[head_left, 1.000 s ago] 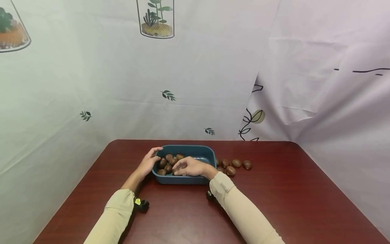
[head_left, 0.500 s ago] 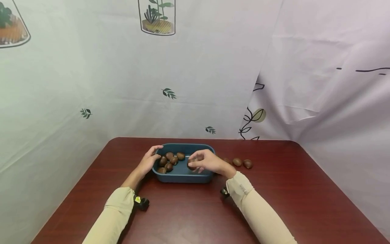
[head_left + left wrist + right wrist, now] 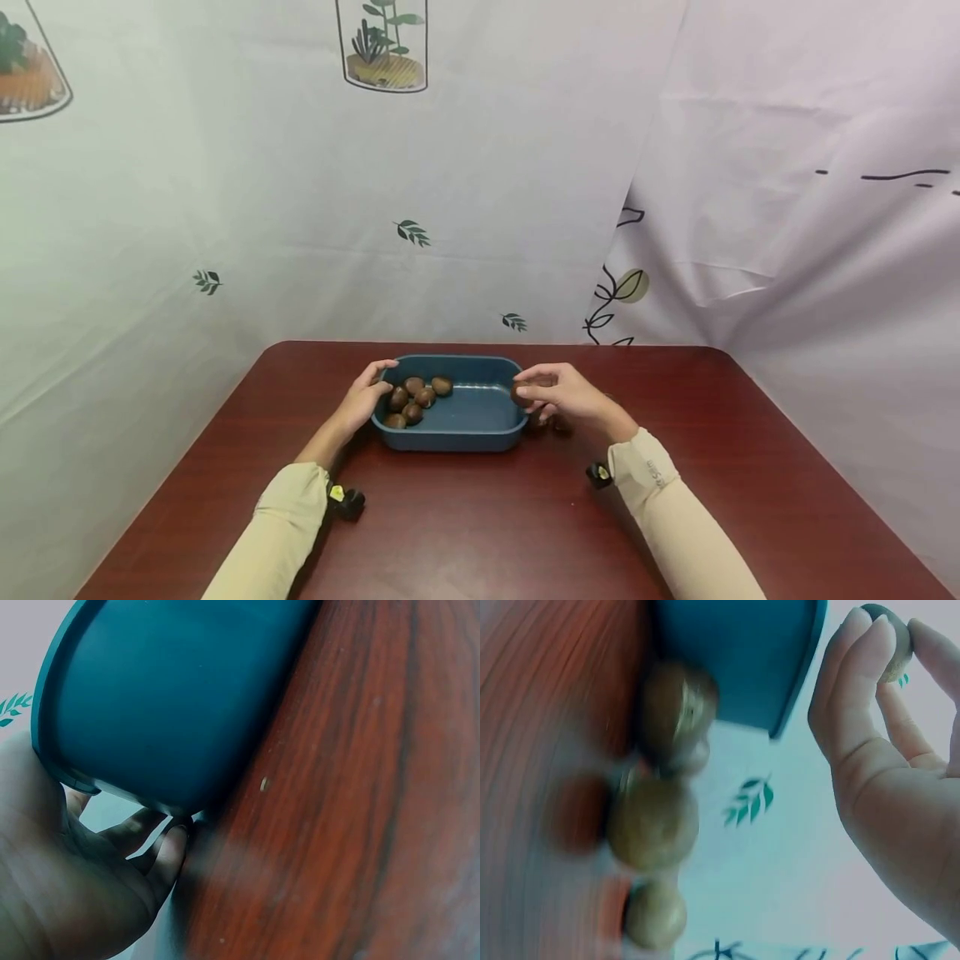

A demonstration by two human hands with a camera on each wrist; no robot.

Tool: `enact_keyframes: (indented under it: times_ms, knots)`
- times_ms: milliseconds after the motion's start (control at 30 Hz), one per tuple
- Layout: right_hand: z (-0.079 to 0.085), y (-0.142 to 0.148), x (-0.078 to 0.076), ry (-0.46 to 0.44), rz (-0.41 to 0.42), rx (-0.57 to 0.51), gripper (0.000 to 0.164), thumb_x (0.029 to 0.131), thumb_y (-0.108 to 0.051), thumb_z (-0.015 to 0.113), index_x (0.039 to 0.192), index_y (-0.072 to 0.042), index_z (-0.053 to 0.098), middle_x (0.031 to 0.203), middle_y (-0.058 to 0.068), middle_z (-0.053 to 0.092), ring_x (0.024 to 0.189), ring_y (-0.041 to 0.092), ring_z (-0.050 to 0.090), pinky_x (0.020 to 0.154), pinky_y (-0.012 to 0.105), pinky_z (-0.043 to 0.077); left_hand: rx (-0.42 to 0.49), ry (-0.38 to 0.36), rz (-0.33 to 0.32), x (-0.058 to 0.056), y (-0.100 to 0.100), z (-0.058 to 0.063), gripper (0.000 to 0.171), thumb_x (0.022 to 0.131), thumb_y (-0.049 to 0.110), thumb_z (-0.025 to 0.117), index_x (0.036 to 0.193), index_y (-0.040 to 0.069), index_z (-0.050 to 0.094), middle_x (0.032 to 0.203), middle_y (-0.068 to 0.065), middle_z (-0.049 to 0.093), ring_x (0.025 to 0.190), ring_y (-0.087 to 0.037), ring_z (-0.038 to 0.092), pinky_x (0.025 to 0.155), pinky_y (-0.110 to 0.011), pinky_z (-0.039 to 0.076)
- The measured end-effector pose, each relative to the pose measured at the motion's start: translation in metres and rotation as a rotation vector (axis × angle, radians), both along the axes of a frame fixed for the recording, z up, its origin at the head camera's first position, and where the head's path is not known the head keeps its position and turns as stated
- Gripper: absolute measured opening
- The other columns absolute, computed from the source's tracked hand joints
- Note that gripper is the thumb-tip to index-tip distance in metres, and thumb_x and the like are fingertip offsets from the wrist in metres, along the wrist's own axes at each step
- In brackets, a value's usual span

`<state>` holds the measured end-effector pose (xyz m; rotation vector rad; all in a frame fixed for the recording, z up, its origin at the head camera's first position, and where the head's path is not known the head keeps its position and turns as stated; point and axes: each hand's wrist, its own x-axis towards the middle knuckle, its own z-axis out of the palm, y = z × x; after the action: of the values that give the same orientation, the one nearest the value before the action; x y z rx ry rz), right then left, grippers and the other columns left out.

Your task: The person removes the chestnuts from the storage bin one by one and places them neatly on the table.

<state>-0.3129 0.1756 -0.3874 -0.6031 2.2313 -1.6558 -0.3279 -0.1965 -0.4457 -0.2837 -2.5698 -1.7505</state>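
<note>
A rectangular dark-blue box [image 3: 453, 442] stands on the table, with several glossy brown chestnuts [image 3: 424, 397] gathered at its left end. My left hand [image 3: 362, 402] grips that end; its thumb lies over the rim, and in the left wrist view its fingers [image 3: 166, 859] reach round the outside wall. Above the box's right rim my right hand [image 3: 573, 396] pinches a single chestnut [image 3: 894, 645] between thumb and fingertips. Below that hand, more chestnuts [image 3: 652, 821] rest on the table beside the box, partly hidden from the head view.
The reddish-brown wooden table [image 3: 465, 525] has rounded far corners. A pale cloth [image 3: 480, 208] printed with leaves and jars hangs behind it and along both sides.
My right hand has risen from among the chestnuts in the box and moved right, carrying one chestnut to the right rim. My left hand has stayed at the left end.
</note>
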Motion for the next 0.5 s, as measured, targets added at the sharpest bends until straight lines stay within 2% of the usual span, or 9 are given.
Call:
enact_keyframes:
  times_ms: [100, 300, 367, 500]
  knots:
    - [-0.001, 0.016, 0.001, -0.003, -0.045, 0.023, 0.046, 0.092, -0.019, 0.071, 0.127, 0.008, 0.059, 0.109, 0.016, 0.071, 0.079, 0.024, 0.07, 0.064, 0.036, 0.057, -0.013, 0.013, 0.001, -0.002, 0.0, -0.001, 0.042, 0.101, 0.012, 0.04, 0.142, 0.01, 0.044, 0.151, -0.022, 0.035, 0.136, -0.043, 0.034, 0.104, -0.061, 0.033]
    - [-0.004, 0.044, 0.003, -0.033, -0.106, 0.022, 0.046, 0.092, -0.018, 0.071, 0.127, 0.008, 0.057, 0.116, 0.026, 0.066, 0.076, 0.018, 0.068, 0.065, 0.032, 0.056, 0.012, -0.025, 0.003, -0.004, -0.001, 0.002, 0.043, 0.102, 0.011, 0.04, 0.144, 0.01, 0.042, 0.154, -0.02, 0.032, 0.141, -0.041, 0.03, 0.109, -0.061, 0.028]
    - [-0.005, 0.051, 0.004, -0.041, -0.116, 0.017, 0.047, 0.092, -0.018, 0.071, 0.127, 0.009, 0.056, 0.112, 0.025, 0.068, 0.075, 0.018, 0.067, 0.065, 0.032, 0.056, 0.011, -0.033, 0.001, -0.005, -0.001, 0.002, 0.043, 0.102, 0.01, 0.04, 0.145, 0.009, 0.041, 0.155, -0.02, 0.031, 0.142, -0.04, 0.029, 0.109, -0.06, 0.028]
    - [-0.007, 0.062, 0.005, -0.058, -0.111, 0.01, 0.049, 0.093, -0.017, 0.07, 0.126, 0.013, 0.052, 0.099, 0.013, 0.071, 0.075, 0.017, 0.066, 0.066, 0.033, 0.056, 0.007, -0.03, 0.003, -0.004, -0.001, 0.0, 0.043, 0.102, 0.008, 0.04, 0.145, 0.009, 0.04, 0.156, -0.02, 0.03, 0.143, -0.04, 0.026, 0.11, -0.06, 0.026]
